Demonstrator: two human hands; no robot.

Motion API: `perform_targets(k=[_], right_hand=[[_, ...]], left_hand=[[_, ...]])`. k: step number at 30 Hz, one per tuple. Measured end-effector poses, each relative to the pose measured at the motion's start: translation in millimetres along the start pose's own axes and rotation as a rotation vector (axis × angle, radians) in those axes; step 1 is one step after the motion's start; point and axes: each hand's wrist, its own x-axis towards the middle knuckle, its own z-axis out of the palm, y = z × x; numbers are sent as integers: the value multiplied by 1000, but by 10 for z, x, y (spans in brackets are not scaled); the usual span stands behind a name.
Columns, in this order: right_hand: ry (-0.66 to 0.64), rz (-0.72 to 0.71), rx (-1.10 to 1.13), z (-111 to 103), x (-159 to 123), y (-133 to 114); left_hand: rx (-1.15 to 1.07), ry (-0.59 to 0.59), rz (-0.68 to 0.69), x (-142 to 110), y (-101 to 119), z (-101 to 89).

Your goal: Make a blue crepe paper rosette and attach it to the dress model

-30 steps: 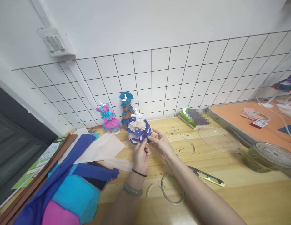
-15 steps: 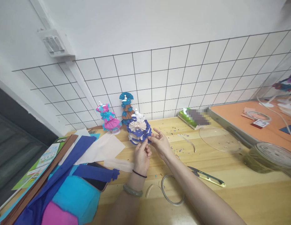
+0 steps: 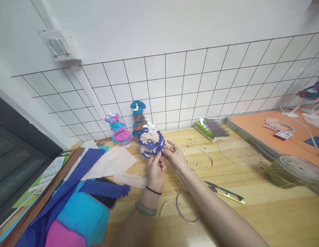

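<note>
A small blue and cream pleated paper dress figure (image 3: 150,142) stands on the wooden table (image 3: 252,212) near the wall. My left hand (image 3: 155,171) is closed, pinching the lower edge of its blue skirt from below. My right hand (image 3: 175,157) pinches the same skirt edge from the right, its other fingers spread a little. Two more paper dress figures stand behind it: a pink and cyan one (image 3: 117,128) and a teal and brown one (image 3: 138,115).
Crepe paper sheets (image 3: 72,202) in blue, cyan, pink, brown and cream lie at the left. Scissors (image 3: 224,192) and a tape ring (image 3: 187,207) lie by my right forearm. A clear lid (image 3: 238,152), a round container (image 3: 295,173) and an orange board (image 3: 280,135) are at the right.
Almost nothing has changed. Both hands stay pinched at the blue skirt edge, with only slight shifts of the fingers and of the view.
</note>
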Motion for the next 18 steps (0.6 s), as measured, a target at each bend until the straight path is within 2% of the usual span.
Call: perform_targets(k=[18], right_hand=[[-32, -55, -61, 24, -19, -28]], left_hand=[[22, 35, 41, 32, -6, -41]])
